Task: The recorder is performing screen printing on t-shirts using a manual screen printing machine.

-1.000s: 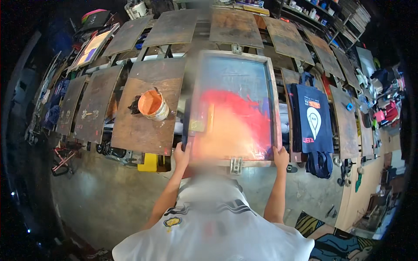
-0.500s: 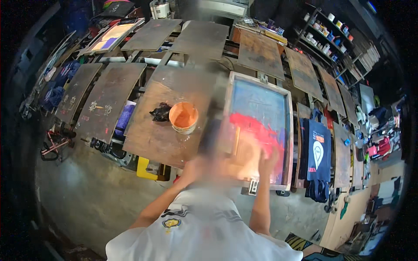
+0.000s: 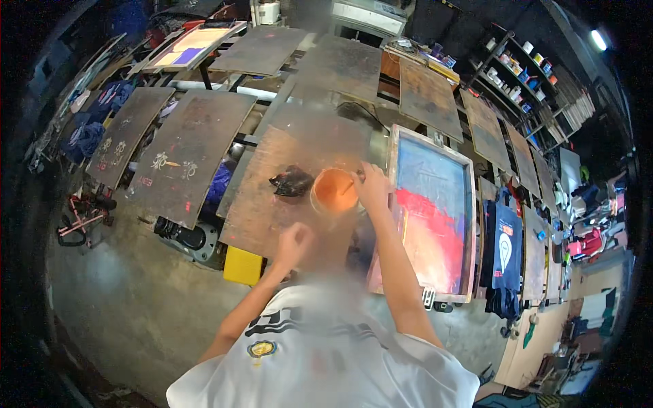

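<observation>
My right hand (image 3: 373,187) is at the right rim of an orange paint tub (image 3: 316,199), its fingers closed. A thin stick-like shape (image 3: 347,188) slants into the orange paint beside the fingertips. I cannot make out whether the hand holds it. Over the near part of the wooden board (image 3: 262,204), my left hand (image 3: 294,246) is curled closed, and what it may hold is hidden. A crumpled black piece (image 3: 291,182) lies left of the tub. To the right lies a wood-framed printing screen (image 3: 435,214), its blue mesh smeared with red and orange ink.
Several dark flat boards (image 3: 194,146) stand in rows around me. A navy tote bag (image 3: 505,248) with a white print lies on a board at right. Behind are shelves of bottles (image 3: 517,71). A yellow box (image 3: 243,265) sits below the board's near edge.
My right hand has moved from the printing screen up and left to the paint tub. My left hand is raised slightly and curled. The whole view has shifted.
</observation>
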Demonstrator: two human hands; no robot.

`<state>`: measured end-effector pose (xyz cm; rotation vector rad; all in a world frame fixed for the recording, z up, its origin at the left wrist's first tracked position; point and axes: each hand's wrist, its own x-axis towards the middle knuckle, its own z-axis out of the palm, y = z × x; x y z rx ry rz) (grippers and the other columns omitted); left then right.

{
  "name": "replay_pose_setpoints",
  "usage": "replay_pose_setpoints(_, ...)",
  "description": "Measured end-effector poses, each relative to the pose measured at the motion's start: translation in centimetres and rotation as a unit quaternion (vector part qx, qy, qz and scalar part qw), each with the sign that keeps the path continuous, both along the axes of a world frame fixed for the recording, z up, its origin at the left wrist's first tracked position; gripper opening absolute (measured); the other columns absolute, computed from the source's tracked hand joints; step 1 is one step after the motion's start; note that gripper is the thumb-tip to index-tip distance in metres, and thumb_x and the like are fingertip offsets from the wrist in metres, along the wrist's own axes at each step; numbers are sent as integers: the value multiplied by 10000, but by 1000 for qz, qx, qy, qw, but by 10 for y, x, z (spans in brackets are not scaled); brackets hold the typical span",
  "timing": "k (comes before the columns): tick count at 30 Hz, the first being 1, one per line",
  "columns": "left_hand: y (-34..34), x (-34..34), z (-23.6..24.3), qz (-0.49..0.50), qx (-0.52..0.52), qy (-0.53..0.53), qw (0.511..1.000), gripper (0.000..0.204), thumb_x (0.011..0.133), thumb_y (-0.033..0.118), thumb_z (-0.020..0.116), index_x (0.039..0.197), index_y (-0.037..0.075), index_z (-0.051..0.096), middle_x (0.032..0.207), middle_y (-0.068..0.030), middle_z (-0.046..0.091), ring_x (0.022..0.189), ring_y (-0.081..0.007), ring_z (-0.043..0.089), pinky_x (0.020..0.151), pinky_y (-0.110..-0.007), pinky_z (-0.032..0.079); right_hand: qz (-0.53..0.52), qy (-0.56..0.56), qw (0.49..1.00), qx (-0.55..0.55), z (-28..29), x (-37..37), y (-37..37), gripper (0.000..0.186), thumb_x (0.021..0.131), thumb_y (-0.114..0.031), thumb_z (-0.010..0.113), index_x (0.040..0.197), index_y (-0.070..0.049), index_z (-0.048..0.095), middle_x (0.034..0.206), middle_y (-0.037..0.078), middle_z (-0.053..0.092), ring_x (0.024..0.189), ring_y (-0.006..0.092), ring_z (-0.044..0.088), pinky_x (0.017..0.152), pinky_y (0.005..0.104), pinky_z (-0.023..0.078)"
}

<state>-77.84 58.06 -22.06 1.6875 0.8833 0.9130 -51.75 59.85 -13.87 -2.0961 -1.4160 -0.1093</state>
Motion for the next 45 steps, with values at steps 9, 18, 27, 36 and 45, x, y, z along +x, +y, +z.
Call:
replay_pose_setpoints(9,35,-8,-19,19,24,-6,1000,294,816,70,773,1059,40,612,820,-26,606,696,-109,563,642,-264,480,129,-85,988,-16,-14,-38,-13,155,835,-195,713,784,-48,704,794,148,656,819,350,625,758,477,441)
replay_pose_setpoints(18,35,17,-27,-15,11,13,1000,354,824,86,777,1127,36,600,895,-56,606,751,-156,580,690,-297,497,68,-25,994,78,20,-35,-20,113,823,-147,733,811,-36,731,806,126,681,806,317,634,715,432,447)
replay_pose_setpoints(27,17,30,-47,-51,14,-1,999,369,825,85,772,1147,30,600,897,-61,604,732,-157,582,698,-296,504,99,-10,995,-9,29,-35,-38,108,837,-147,716,847,-41,729,807,111,688,820,304,639,770,430,438)
replay_pose_setpoints(36,38,29,-29,3,40,38,998,615,785,133,815,1305,21,508,1175,-164,572,1056,-295,594,910,-385,492,96,-130,977,-142,2,-35,-38,107,850,-175,709,858,-73,739,816,84,695,827,287,642,801,423,417)
replay_pose_setpoints(45,109,48,-8,-70,108,18,992,1045,661,248,920,1489,13,328,1461,-218,427,1394,-363,391,1146,-442,344,56,-42,997,-19,21,-39,-33,117,836,-160,705,841,-45,726,828,114,707,803,306,669,767,414,456)
